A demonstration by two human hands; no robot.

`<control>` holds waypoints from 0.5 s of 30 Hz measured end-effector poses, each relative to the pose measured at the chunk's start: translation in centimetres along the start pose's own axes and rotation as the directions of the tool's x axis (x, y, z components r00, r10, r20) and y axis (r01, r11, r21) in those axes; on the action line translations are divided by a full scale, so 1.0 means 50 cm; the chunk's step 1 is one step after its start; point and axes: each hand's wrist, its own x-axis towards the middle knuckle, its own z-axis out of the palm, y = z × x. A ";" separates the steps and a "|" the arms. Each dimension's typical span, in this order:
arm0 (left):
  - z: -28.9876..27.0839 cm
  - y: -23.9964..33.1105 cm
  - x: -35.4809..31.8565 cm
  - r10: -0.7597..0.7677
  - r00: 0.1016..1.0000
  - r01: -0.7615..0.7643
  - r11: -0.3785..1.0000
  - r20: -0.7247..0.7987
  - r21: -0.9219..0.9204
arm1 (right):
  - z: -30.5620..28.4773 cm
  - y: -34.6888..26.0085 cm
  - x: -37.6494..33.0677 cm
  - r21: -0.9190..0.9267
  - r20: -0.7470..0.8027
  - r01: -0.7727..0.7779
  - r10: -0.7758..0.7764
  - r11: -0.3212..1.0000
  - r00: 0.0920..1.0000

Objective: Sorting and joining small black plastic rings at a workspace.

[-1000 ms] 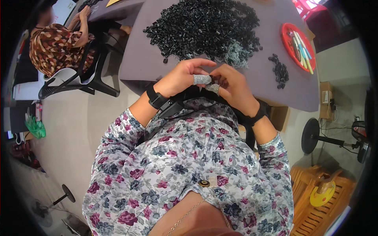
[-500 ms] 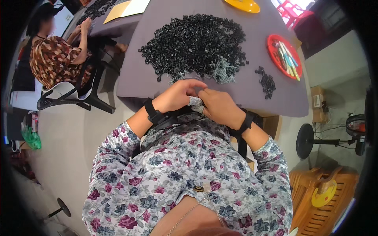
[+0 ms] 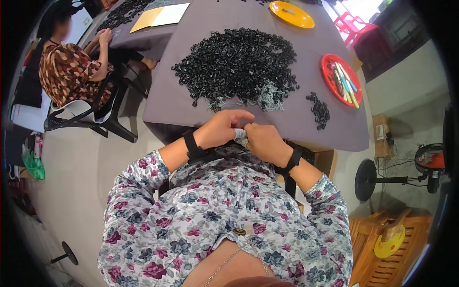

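Observation:
My left hand [image 3: 221, 127] and my right hand [image 3: 267, 142] meet at the table's near edge, in front of my shirt. The left index finger stretches toward the right hand, while the lower fingers curl in. My right hand is closed, with its fingertips against the left hand's. A small pale, mottled piece [image 3: 240, 136] shows between them; whether it is cloth or a finger wrap I cannot tell. Anything smaller in the fingers is hidden. Just beyond lies a big heap of small black parts [image 3: 234, 62], with thin grey pins [image 3: 271, 97] along its near side.
A smaller pile of black parts [image 3: 318, 111] lies to the right, near a red plate [image 3: 326, 79] holding pen-like tools [image 3: 346, 81]. Farther back is a yellow plate [image 3: 291, 19]. At left, a co-worker [image 3: 71, 71] sits by another table with an open book [image 3: 160, 17].
The view has tilted, so the table and heap appear lower. Both hands stay together at the edge, and the fingers have shifted slightly.

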 end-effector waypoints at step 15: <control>-0.124 -0.009 -0.054 0.038 0.898 0.006 0.995 -0.439 0.099 | -0.150 0.158 -0.144 0.090 -0.213 -0.568 0.573 0.818 0.792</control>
